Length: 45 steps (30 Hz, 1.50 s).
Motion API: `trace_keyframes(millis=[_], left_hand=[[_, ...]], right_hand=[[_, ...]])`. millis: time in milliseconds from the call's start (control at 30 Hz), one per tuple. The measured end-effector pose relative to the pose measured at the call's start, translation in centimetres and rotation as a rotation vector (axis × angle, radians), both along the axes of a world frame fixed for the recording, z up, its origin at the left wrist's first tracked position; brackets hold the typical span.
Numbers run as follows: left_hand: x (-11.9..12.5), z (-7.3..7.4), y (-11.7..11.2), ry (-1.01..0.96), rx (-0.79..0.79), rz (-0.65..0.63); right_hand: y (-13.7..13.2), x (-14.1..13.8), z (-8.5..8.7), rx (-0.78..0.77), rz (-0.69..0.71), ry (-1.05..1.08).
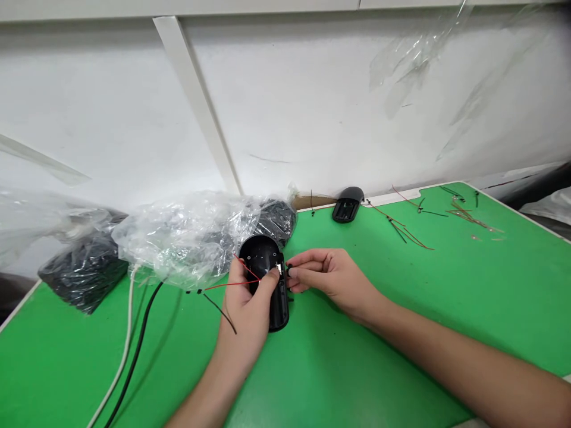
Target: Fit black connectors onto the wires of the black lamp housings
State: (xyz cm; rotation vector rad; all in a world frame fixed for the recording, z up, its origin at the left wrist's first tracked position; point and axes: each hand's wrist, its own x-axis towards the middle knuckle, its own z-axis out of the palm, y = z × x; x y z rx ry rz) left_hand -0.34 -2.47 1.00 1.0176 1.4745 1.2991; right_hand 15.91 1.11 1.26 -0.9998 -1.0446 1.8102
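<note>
Green table (401,309), white wall (312,107) behind.
The left hand (247,312) fingers grip a black shell (263,261); the right hand (328,276) fingers pinch a small part (289,272), perhaps a wire end. Plastic bags (187,232) far left.

No legible text, label, brand or number observed. Black housing (259,252), second housing (348,204), plastic bags (187,232), green mat (401,309): all unmarked.
</note>
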Motion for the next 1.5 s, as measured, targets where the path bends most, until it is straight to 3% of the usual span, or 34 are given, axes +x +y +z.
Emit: trace_keyframes(millis=[333, 900, 1500], left_hand=[[0.11, 0.08, -0.1, 0.16, 0.044, 0.012], [0.05, 0.18, -0.5, 0.291, 0.101, -0.034], [0.04, 0.16, -0.54, 0.269, 0.07, -0.028]], right_hand=[[-0.21, 0.02, -0.14, 0.023, 0.004, 0.057], [-0.44, -0.13, 0.35, 0.067, -0.063, -0.047], [-0.53, -0.01, 0.23, 0.093, -0.07, -0.069]])
